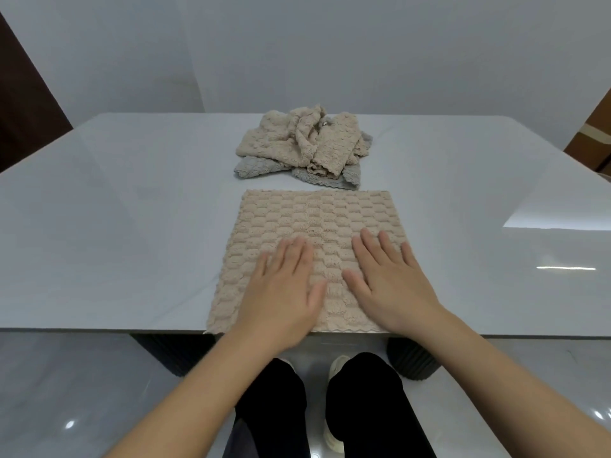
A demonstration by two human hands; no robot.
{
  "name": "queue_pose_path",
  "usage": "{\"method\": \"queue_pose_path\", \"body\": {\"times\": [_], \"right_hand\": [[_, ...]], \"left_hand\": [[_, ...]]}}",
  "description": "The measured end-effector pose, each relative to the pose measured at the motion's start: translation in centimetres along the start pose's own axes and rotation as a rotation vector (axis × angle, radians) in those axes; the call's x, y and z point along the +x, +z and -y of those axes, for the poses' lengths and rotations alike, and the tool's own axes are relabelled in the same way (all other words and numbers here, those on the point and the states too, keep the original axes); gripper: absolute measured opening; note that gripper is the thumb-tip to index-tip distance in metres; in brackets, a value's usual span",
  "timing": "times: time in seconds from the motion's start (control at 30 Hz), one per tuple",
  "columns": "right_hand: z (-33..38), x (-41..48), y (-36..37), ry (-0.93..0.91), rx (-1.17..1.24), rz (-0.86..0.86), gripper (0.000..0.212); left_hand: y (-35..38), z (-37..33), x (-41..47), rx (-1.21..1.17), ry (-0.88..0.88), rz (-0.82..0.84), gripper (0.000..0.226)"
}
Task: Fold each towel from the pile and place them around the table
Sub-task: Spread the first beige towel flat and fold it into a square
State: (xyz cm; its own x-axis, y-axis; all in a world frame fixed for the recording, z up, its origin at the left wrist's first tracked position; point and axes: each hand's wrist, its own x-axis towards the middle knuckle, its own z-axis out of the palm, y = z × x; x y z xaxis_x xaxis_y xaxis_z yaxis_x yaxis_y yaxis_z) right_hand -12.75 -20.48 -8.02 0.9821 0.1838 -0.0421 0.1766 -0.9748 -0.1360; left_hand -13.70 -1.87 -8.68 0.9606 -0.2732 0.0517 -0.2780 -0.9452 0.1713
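Note:
A beige textured towel (310, 219) lies spread flat on the white table (115, 209), its near edge at the table's front rim. My left hand (281, 289) rests palm down on the towel's near left part, fingers together. My right hand (386, 282) lies flat on the near right part, fingers slightly spread. Neither hand grips the cloth. Behind the flat towel sits a crumpled pile of towels (304, 143), beige ones on top and grey ones underneath.
The glossy table stretches wide to both sides of the towel. Dark ribbed table legs (413, 358) stand below the front edge, beside my own legs and shoes. A brown door or panel (23, 104) is at far left and a cardboard box (595, 137) at far right.

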Motion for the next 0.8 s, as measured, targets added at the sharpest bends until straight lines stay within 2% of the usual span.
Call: {"method": "queue_pose_path", "body": {"times": [0.1, 0.23, 0.33, 0.53, 0.67, 0.8], "right_hand": [[-0.6, -0.3, 0.1, -0.043, 0.007, -0.009, 0.089], [-1.4, -1.6, -0.5, -0.169, 0.004, 0.033, 0.082], [-2.5, -2.4, -0.7, -0.278, -0.067, 0.052, 0.086], [-4.2, -3.6, -0.6, -0.386, -0.126, 0.069, 0.092], [-5.2, -4.0, 0.0, -0.447, -0.126, 0.024, 0.085], [-5.9, -4.3, 0.1, -0.472, -0.025, -0.002, 0.079]], "left_hand": [[-0.5, 3.0, -1.0, 0.036, -0.026, 0.010, 0.079], [-1.2, 6.2, -3.0, 0.047, 0.056, 0.019, 0.087], [-1.4, 7.6, -4.2, 0.070, 0.135, 0.029, 0.084], [-1.8, 8.6, -5.0, 0.094, 0.247, 0.041, 0.093], [-1.4, 9.7, -5.5, 0.126, 0.339, -0.025, 0.079], [-1.4, 10.2, -6.1, -0.016, 0.370, -0.080, 0.064]]}}
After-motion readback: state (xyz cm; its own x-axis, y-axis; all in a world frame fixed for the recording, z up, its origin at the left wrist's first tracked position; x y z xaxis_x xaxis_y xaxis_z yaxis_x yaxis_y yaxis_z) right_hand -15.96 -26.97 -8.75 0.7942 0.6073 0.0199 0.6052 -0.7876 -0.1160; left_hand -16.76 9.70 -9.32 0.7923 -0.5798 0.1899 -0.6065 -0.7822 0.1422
